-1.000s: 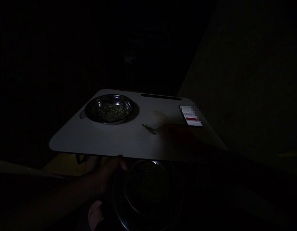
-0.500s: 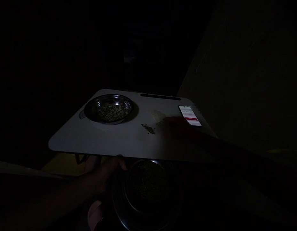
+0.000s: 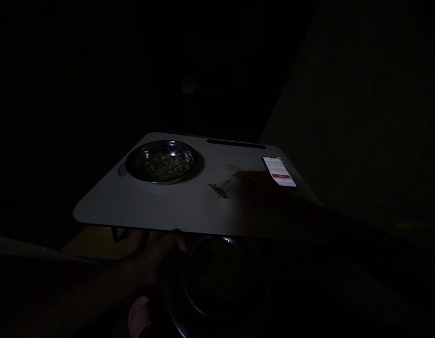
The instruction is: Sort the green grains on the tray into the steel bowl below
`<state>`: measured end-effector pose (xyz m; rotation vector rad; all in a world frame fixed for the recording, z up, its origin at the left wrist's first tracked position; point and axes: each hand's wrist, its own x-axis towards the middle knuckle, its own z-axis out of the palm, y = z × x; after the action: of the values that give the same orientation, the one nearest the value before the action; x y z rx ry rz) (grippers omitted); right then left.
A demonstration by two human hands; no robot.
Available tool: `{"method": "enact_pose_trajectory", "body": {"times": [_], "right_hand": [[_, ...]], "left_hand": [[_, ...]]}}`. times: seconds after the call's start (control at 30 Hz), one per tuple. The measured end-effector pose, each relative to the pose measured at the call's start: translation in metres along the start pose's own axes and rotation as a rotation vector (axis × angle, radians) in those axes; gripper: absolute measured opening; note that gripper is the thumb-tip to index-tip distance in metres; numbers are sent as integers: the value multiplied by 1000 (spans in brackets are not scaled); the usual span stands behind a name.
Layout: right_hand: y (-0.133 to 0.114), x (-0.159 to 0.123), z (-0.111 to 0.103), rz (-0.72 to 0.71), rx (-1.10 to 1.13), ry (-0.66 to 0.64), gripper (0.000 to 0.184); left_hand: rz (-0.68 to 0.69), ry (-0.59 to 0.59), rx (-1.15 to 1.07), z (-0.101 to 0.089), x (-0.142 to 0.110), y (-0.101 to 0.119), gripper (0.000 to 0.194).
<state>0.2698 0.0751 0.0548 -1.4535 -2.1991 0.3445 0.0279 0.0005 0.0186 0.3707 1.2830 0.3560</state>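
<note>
At the table's near edge, my left hand is closed on the rim of a metal bowl, its thumb showing on top. Green grains fill the middle of this bowl, which sits below the tabletop and is mostly in shadow. My right hand lies low over the white table, its fingertips at a small pale heap. Darkness hides how its fingers are set and whether they hold anything. Just left of it lies a small streak of greenish grains.
A shiny steel bowl with pale green grains stands at the table's left. A lit phone lies to the right, beyond my right forearm. A dark slot runs along the far edge. The surroundings are very dark.
My right hand has shifted slightly left, its fingertips now covering more of the pale heap's near side. The whole view has moved a little. My left hand keeps its grip on the bowl.
</note>
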Motion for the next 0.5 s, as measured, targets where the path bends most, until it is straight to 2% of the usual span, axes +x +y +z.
{"method": "enact_pose_trajectory", "body": {"times": [0.17, 0.37, 0.5], "right_hand": [[-2, -16, 16, 3, 15, -85, 28], [18, -11, 15, 46, -1, -6, 29], [15, -8, 14, 86, -14, 5, 29]], "left_hand": [[46, 14, 19, -1, 2, -1, 4], [40, 10, 23, 1, -1, 1, 3], [47, -10, 12, 2, -2, 1, 2]]}}
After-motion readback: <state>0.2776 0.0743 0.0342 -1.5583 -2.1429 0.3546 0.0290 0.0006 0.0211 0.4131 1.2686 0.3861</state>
